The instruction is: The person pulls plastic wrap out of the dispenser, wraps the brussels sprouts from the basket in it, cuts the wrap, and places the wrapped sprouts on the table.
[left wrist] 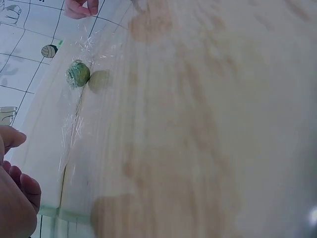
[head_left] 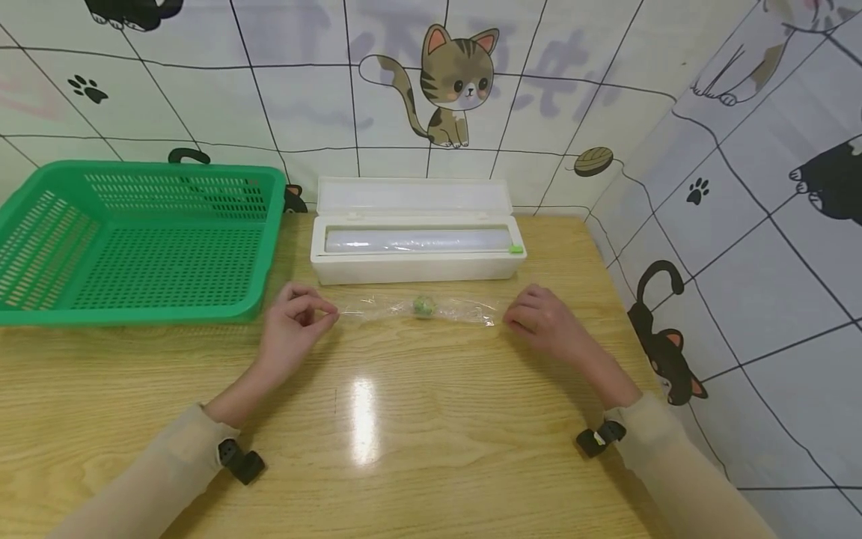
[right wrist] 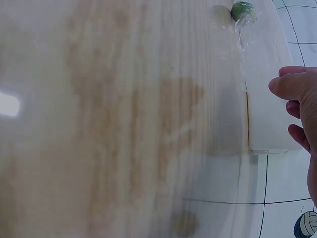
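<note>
A small round green thing lies wrapped in clear cling film on the wooden table. Loose film stretches out on either side of it. My left hand is above the film's left end, thumb and forefinger bent towards each other; in the left wrist view a gap shows between this hand and the film. Over by the right end is my right hand, fingers loosely bent. From the right wrist, a gap separates that hand's thumb from the film, and neither hand visibly grips anything.
Just behind the wrapped thing stands a white cling film dispenser, lid raised, with a roll inside and a green slider. A green plastic basket occupies the left. Cat-patterned wall covering borders the table behind and on the right.
</note>
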Demonstrator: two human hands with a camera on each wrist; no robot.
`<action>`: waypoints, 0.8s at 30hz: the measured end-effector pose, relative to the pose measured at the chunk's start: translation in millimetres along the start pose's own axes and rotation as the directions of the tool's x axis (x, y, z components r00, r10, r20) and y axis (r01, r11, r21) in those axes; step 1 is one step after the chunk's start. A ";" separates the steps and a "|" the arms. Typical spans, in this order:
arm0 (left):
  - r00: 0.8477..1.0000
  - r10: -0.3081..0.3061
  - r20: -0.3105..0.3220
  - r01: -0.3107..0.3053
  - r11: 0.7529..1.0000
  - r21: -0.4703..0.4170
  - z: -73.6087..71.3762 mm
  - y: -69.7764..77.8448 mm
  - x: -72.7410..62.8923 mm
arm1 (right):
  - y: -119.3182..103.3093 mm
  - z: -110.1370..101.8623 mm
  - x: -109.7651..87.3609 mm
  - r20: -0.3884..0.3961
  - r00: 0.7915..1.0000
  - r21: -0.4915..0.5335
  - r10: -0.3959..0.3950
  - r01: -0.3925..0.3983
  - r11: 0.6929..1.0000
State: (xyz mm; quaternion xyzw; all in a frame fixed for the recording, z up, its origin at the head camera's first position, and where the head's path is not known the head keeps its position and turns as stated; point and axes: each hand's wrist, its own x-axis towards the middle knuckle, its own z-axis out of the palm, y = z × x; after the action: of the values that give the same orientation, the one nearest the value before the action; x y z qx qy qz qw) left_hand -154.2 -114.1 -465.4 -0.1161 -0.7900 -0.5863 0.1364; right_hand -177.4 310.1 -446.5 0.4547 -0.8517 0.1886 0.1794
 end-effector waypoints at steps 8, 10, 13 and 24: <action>1.000 0.017 0.025 -0.018 0.997 0.077 -2.3 -0.5 -0.4 | -7.0 5.8 -4.4 0.055 0.998 0.017 0.002 -0.003 1.000; 0.999 0.015 0.048 -0.021 0.992 0.127 -3.6 -0.8 -0.7 | -7.9 6.9 -5.6 0.077 0.997 0.026 0.010 -0.013 1.000; 0.995 -0.003 0.097 -0.016 0.981 0.192 -5.8 -0.2 -1.5 | -8.7 7.5 -7.4 0.108 0.994 0.046 0.034 -0.039 0.998; 0.983 0.115 0.142 -0.142 0.971 0.194 5.0 16.4 4.0 | -11.5 1.7 10.3 -0.069 0.975 0.235 0.214 -0.192 0.953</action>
State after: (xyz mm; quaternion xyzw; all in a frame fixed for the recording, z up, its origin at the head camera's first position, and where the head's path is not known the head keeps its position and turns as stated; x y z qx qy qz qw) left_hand -152.7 -104.5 -450.8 -0.1905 -0.8437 -0.4837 0.1336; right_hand -173.3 296.1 -441.3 0.3729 -0.8576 0.3229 0.1455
